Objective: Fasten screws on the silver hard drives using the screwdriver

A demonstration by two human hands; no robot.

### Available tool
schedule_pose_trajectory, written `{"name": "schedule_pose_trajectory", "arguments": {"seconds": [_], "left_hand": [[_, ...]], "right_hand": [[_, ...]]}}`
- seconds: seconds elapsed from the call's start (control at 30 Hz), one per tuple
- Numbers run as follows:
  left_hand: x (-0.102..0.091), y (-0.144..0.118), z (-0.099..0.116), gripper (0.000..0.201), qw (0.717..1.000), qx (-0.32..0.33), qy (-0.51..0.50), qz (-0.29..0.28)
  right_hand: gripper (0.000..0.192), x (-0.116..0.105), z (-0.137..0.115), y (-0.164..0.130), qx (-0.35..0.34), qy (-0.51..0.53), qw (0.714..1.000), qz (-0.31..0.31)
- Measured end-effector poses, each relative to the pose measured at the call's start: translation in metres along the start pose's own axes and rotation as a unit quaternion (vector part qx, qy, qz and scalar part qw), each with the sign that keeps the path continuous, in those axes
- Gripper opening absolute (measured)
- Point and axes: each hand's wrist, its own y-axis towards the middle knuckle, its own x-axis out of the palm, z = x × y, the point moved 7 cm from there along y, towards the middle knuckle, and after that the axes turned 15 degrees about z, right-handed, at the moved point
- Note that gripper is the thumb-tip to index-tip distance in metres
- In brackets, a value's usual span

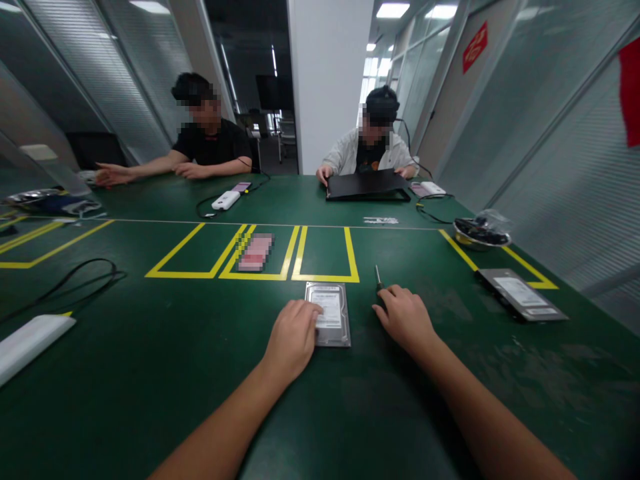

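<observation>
A silver hard drive (336, 317) with a white label lies flat on the green table in front of me. My left hand (296, 337) is closed at its left side, the fingertips resting over the edge of the label. To the right of the drive, my right hand (406, 317) is closed on a small screwdriver (380, 283). Its thin metal shaft points away from me, and most of the handle is hidden under my fingers. The screwdriver's tip is apart from the drive.
A second labelled drive-like unit (525, 295) lies at right, near a metal bowl (481, 237) of dark items. Yellow tape (325, 277) marks areas on the table. A white device (33, 340) and black cable (90, 263) are at left. Two people sit opposite, one holding a black panel (367, 185).
</observation>
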Motion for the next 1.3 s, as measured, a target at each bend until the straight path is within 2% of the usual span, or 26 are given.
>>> {"name": "schedule_pose_trajectory", "arguments": {"seconds": [0.07,0.17,0.2,0.33,0.47,0.57,0.67,0.73,0.8,0.9,1.0,1.1,1.3], "left_hand": [[-0.003,0.003,-0.021,0.031,0.997,-0.068,-0.011,0.037],[-0.003,0.005,-0.046,0.032,0.988,-0.144,0.006,0.047],[-0.002,0.005,-0.051,0.032,0.986,-0.165,0.007,0.033],[0.003,0.001,-0.055,0.036,0.978,-0.204,0.012,-0.038],[0.005,-0.004,-0.057,0.037,0.963,-0.263,-0.046,-0.026],[0.015,-0.011,-0.060,0.036,0.936,-0.327,-0.131,-0.026],[0.026,-0.017,-0.059,0.035,0.913,-0.364,-0.179,-0.040],[0.030,-0.018,-0.057,0.038,0.912,-0.364,-0.183,-0.057],[0.031,-0.015,-0.055,0.036,0.929,-0.326,-0.159,-0.070],[0.024,-0.005,-0.052,0.034,0.976,-0.200,-0.071,-0.045],[0.022,-0.002,-0.050,0.053,0.994,-0.104,-0.016,-0.026],[0.027,-0.004,-0.051,0.070,0.993,-0.094,-0.021,-0.062],[0.032,-0.005,-0.052,0.081,0.983,-0.129,-0.029,-0.131]], "right_hand": [[0.024,-0.001,-0.001,-0.001,0.001,0.011,1.000,0.006],[0.025,-0.008,-0.005,-0.001,0.003,0.037,0.999,0.026],[0.027,-0.011,-0.006,-0.001,0.003,0.049,0.998,0.035],[0.033,-0.020,-0.016,-0.003,-0.001,0.124,0.990,0.062],[0.039,-0.014,-0.029,-0.010,-0.015,0.221,0.973,0.057],[0.046,-0.006,-0.038,-0.016,-0.015,0.277,0.960,0.047],[0.051,-0.003,-0.046,-0.022,-0.015,0.314,0.949,0.035],[0.054,-0.004,-0.052,-0.025,-0.018,0.327,0.945,0.024],[0.057,-0.006,-0.057,-0.028,-0.023,0.333,0.943,0.011],[0.059,-0.007,-0.062,-0.031,-0.027,0.333,0.943,-0.006],[0.058,-0.007,-0.062,-0.032,-0.025,0.331,0.943,-0.015],[0.055,-0.005,-0.061,-0.033,-0.025,0.333,0.942,-0.016],[0.048,-0.003,-0.059,-0.034,-0.024,0.339,0.940,-0.012]]}}
